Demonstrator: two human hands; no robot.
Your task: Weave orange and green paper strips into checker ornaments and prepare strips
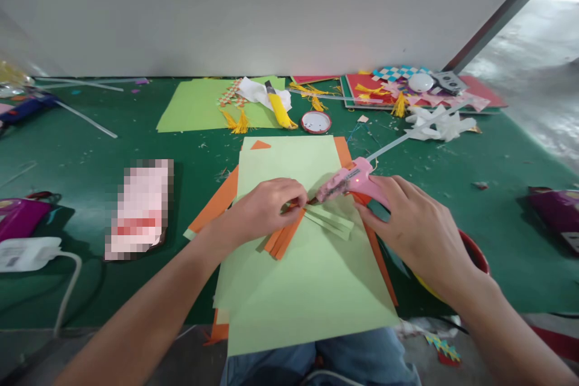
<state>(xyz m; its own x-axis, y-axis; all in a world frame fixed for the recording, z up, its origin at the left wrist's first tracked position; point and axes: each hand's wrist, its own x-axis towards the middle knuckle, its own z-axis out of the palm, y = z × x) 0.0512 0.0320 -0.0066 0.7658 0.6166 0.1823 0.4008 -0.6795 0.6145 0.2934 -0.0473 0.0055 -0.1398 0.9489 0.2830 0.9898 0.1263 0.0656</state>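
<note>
My right hand is wrapped round the handle of a pink hot glue gun, its nozzle pointing left and a long clear glue stick jutting from its back. The nozzle tip meets folded paper strips at my left hand's fingertips. My left hand pinches the ends of these strips. Orange paper strips fan out toward me, and pale green paper strips spread to the right. Whether the tip touches the paper I cannot tell. Beneath lies a stack of light green paper sheets.
Orange sheets stick out under the stack. Behind are a yellow utility knife, a round lid and yellow tassels. A blurred-out phone-shaped item lies left, near a white plug. A bowl-like rim shows behind my right wrist.
</note>
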